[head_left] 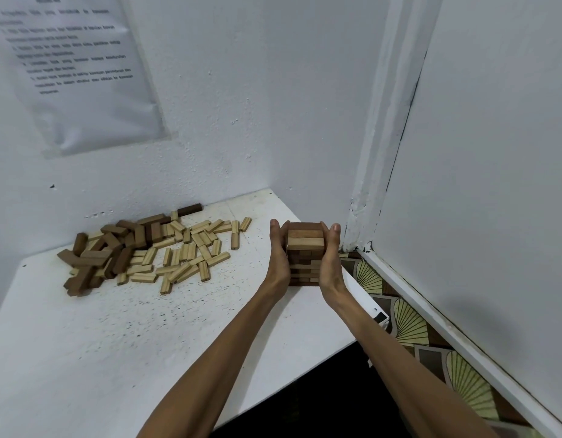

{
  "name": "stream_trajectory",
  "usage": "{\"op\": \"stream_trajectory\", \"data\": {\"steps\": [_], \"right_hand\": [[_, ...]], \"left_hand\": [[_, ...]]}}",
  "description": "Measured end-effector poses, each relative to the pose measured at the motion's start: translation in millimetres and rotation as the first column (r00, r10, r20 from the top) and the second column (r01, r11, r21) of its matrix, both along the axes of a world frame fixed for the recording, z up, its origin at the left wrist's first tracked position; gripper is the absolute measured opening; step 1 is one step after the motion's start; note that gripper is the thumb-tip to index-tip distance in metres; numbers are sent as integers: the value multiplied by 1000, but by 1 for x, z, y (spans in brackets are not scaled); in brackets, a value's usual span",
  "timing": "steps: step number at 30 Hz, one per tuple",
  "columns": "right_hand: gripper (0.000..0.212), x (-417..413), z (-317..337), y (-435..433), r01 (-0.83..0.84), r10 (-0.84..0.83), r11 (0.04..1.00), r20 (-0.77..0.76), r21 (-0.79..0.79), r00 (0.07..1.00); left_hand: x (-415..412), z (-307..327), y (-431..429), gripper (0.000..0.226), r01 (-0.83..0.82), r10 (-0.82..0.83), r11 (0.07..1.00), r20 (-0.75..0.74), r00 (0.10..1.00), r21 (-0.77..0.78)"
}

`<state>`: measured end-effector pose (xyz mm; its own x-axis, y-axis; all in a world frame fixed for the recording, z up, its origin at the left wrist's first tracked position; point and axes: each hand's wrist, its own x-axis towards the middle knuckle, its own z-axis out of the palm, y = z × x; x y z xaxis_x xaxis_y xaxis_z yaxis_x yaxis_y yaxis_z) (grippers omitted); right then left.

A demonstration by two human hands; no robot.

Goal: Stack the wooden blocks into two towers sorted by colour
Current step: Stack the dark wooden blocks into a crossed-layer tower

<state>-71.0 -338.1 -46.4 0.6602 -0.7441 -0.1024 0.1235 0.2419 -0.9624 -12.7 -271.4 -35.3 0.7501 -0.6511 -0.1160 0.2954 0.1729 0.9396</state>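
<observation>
A short tower of brown wooden blocks (305,248) stands near the right edge of the white table (121,336). My left hand (278,254) presses flat against its left side and my right hand (332,254) presses flat against its right side, fingers straight and pointing away from me. The hands hide both flanks of the tower. Further left lies a loose heap of dark brown blocks (109,248), and beside it a scatter of pale blocks (191,251).
White walls close in behind and to the right. A printed paper sheet (80,67) hangs on the back wall. The table's right edge drops to a patterned floor (409,324). One dark block (189,209) lies against the back wall.
</observation>
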Motion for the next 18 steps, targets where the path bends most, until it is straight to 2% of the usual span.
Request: {"op": "stream_trajectory", "data": {"steps": [2, 9, 14, 18], "right_hand": [[81, -1, -3, 0, -5, 5, 1000, -3, -8, 1000], [83, 0, -7, 2, -32, 33, 999, -31, 31, 999], [79, -2, -6, 5, -14, 14, 1000, -25, 28, 1000], [95, -5, -5, 2, 40, -41, 999, -18, -8, 999]], "left_hand": [[1, -5, 0, 80, -1, 1, 1000, 9, 1000, 6], [-4, -12, -3, 74, 25, -25, 1000, -100, 995, -5], [-1, -18, -1, 77, 27, -27, 1000, -39, 999, 1], [13, -27, 4, 96, 2, -4, 996, 28, 1000, 85]]}}
